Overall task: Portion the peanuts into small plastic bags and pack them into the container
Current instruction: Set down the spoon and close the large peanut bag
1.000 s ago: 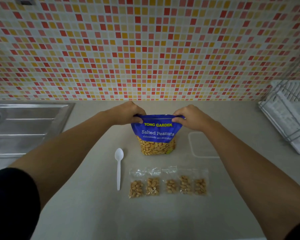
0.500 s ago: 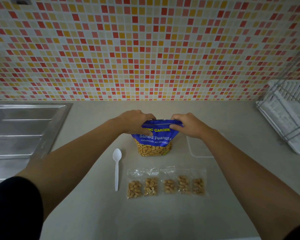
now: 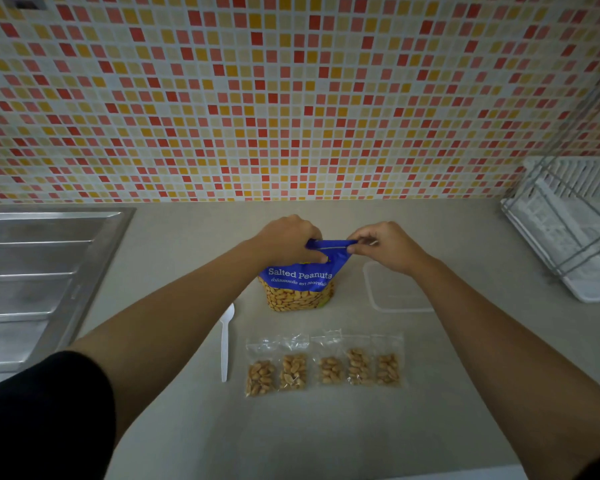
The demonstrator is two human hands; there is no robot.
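A blue Salted Peanuts pouch [image 3: 298, 284] stands upright on the counter, peanuts showing through its lower window. My left hand [image 3: 286, 239] pinches the left end of its folded top edge, and my right hand [image 3: 388, 245] pinches the right end. In front of the pouch lie several small clear bags of peanuts [image 3: 324, 367] in a row. A clear plastic container [image 3: 395, 289] sits to the right of the pouch, partly behind my right wrist. A white plastic spoon [image 3: 226, 341] lies left of the small bags.
A steel sink drainboard [image 3: 39, 278] fills the left side. A white dish rack with wire frame [image 3: 568, 223] stands at the right. The mosaic tile wall [image 3: 291, 98] rises behind the grey counter [image 3: 291, 427].
The pouch's top has been folded down and flattened, hiding the brand name. Both hands have come closer together along the top edge.
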